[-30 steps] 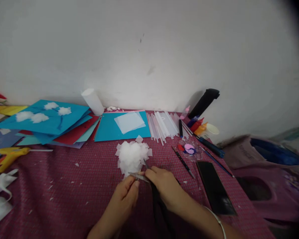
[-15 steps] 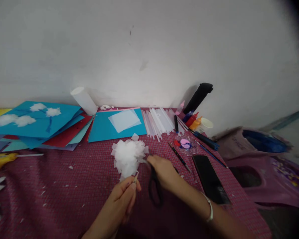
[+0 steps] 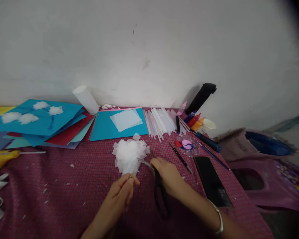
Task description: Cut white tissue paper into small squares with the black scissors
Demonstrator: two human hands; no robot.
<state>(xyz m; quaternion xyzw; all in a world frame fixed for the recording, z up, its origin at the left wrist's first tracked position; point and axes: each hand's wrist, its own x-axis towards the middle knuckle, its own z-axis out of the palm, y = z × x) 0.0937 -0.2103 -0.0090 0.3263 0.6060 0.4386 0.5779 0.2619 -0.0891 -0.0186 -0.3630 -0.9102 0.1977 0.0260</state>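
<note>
A fluffy white heap of thin cut pieces [image 3: 128,154] lies in the middle of the table, with square corners sticking out round its edge. At its lower edge is my left hand [image 3: 122,189], fingers pinched on a small pale thing I cannot make out. My right hand [image 3: 165,172] grips black-handled scissors [image 3: 157,181]. Their metal blades point left to the heap's right side and look parted. Whether the blades touch the heap is unclear. One loose white square [image 3: 136,136] lies at the top of the heap.
Behind lie a blue sheet [image 3: 102,126] with translucent squares [image 3: 126,120] and white glue sticks [image 3: 161,121]. At right are a phone [image 3: 211,181], brush [image 3: 181,158] and paint palette [image 3: 186,144]. A yellow glue gun [image 3: 2,159] and stacked coloured sheets [image 3: 62,116] occupy the left.
The camera view has shifted slightly. My right hand and the scissors are a little lower and further right, and the blades show more clearly. My left hand still pinches at the heap's lower edge.
</note>
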